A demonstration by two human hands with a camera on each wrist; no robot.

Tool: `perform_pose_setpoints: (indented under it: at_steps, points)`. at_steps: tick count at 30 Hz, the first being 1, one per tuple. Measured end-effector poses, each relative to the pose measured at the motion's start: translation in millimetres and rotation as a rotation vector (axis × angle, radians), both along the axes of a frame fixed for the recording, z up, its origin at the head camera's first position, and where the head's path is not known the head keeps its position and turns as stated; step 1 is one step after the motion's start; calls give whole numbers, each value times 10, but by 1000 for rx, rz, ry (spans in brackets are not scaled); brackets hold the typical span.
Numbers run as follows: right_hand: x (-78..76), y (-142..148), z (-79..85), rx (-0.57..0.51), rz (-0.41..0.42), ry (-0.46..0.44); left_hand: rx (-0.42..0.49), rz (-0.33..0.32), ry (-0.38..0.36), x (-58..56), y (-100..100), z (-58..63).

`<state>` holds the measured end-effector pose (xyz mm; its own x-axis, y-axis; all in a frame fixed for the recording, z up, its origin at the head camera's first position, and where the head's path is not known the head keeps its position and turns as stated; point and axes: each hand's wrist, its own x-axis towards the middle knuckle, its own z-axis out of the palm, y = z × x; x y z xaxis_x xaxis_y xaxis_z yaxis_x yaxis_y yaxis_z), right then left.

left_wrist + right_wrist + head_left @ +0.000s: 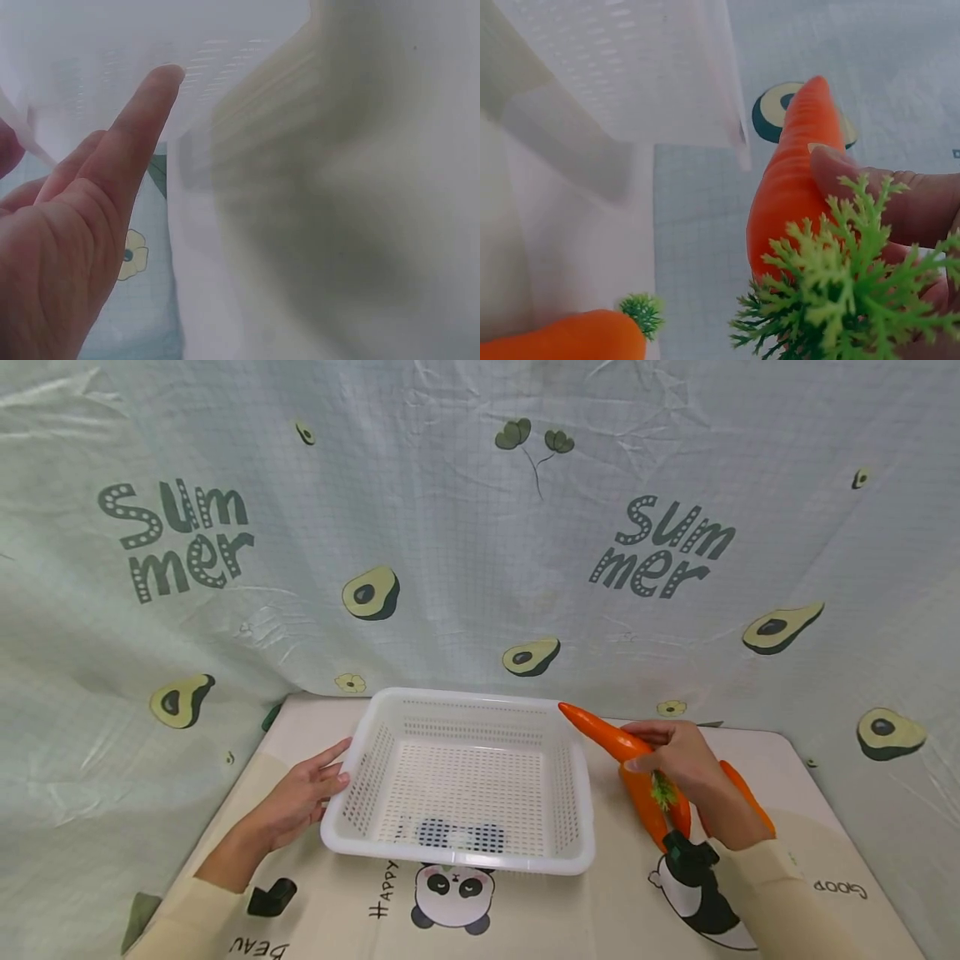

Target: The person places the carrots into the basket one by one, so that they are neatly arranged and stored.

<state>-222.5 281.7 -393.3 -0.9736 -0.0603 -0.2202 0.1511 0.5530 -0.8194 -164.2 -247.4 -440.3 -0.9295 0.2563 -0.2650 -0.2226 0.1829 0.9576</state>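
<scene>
A white plastic basket with perforated walls stands in the middle of the table in the head view. My left hand is at its left rim, thumb over the edge and fingers stretched along the outer wall. In the left wrist view one straight finger lies close against that wall. My right hand grips an orange carrot, its green leafy top towards the wrist. The carrot's tip overlaps the basket's back right corner. More carrots lie beneath and beside the right hand.
Another carrot lies behind the right forearm, partly hidden. The table has a printed cover with pandas and lettering. A hanging cloth with avocado prints closes off the back and both sides.
</scene>
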Motion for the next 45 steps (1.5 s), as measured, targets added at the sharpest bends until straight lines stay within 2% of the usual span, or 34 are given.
perform_pose_setpoints:
  at_steps: [18,25,45]
  points:
    - [-187,-97,33,10,95,2,6,-19,7,-18,-3,-15]
    - [-248,-172,69,5,122,9,11,-7,-2,-19,-23,-10]
    - [-345,-398,122,20,139,23,13,-16,-1,-32,-44,-16]
